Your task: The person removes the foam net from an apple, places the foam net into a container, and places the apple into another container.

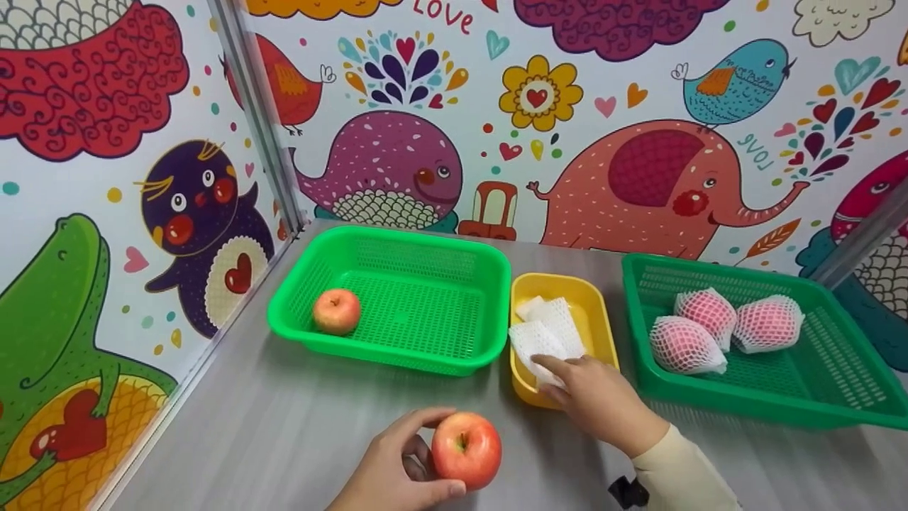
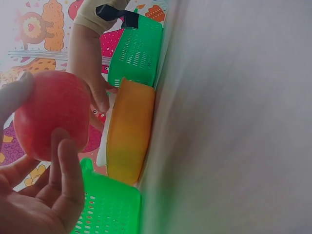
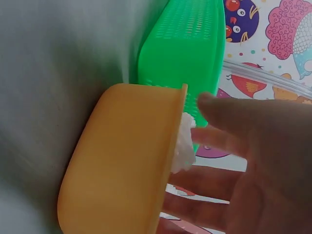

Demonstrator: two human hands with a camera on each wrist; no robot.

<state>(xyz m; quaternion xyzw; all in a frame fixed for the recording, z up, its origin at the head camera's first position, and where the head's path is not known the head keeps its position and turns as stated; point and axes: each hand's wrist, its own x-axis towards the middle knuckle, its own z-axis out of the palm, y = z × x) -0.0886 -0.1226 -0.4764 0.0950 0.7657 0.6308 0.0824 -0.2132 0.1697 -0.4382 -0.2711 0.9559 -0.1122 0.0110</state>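
My left hand [image 1: 394,465] holds a bare red apple [image 1: 467,451] over the table, thumb and fingers around its sides. In the left wrist view the apple [image 2: 52,114] shows smooth red skin. My right hand [image 1: 603,401] reaches over the near rim of a small yellow bin [image 1: 528,392]. Its fingers are extended at the white foam fruit nets [image 1: 546,339] lying inside. From the right wrist, the thumb and fingers of the hand [image 3: 263,161] look spread apart, with white foam net [image 3: 184,146] showing beside the bin's rim.
Left of the bin stands a bright green basket [image 1: 397,358] with one bare apple [image 1: 337,312] in it. A darker green basket [image 1: 752,404] on the right holds three pink fruits in white foam nets [image 1: 770,323]. Patterned panels [image 1: 496,142] rise behind and to the left.
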